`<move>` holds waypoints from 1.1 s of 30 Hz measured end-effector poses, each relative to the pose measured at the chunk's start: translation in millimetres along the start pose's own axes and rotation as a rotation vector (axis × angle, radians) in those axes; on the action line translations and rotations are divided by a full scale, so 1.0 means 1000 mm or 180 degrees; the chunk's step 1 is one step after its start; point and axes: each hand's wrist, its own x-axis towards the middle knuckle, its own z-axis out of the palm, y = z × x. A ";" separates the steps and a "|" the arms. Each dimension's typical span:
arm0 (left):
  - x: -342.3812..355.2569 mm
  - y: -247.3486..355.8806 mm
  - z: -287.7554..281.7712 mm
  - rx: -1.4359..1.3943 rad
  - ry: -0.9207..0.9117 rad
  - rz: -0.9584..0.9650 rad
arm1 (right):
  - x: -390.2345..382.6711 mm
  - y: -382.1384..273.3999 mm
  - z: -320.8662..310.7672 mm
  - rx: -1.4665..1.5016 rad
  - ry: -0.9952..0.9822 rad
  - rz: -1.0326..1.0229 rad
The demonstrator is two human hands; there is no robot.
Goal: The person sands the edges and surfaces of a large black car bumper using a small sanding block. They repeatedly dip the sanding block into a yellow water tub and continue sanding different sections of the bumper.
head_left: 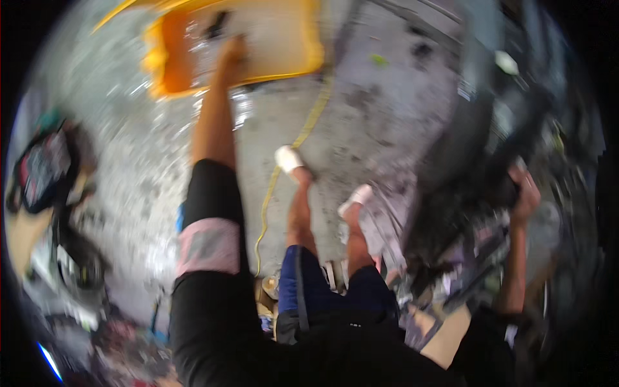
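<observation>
My left hand (233, 53) reaches forward over a yellow plastic tub (314, 51) on the floor. Motion smears its fingers, so their closure cannot be made out. Just beyond the fingertips is a small black object (218, 24), too blurred to name; whether I touch it cannot be told. Off to the right, my right hand (526, 192) is closed at the edge of a large dark grey piece (461, 164). That piece is long and blurred, and its kind is unclear.
A yellow cord (264, 216) runs across the stained concrete floor (258, 135) past my feet. At the left lies a dark bag-like bundle (45, 168). Mixed clutter (425, 277) fills the lower right, and a small bright green scrap (378, 60) lies farther ahead.
</observation>
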 end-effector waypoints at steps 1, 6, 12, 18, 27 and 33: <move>0.006 -0.011 0.001 -0.0001 -0.0206 -0.0111 | 0.002 -0.001 0.007 -0.0385 0.0100 0.0007; 0.011 -0.003 -0.005 -0.2594 -0.1220 -0.1593 | 0.027 -0.014 0.028 0.0244 0.0224 -0.0090; -0.037 0.215 -0.068 -0.2684 -0.3114 -0.0944 | 0.006 -0.008 0.006 0.0259 0.0713 -0.0222; -0.190 0.527 -0.017 -0.0637 -0.3728 0.2982 | 0.002 0.003 0.029 -0.0132 0.1267 -0.0213; -0.236 0.566 0.021 0.0830 -0.3987 0.4184 | -0.010 -0.027 -0.003 -0.0037 0.0677 0.0494; -0.264 0.570 0.032 0.0908 -0.4290 0.4292 | -0.016 -0.005 0.022 0.0073 0.1424 0.0217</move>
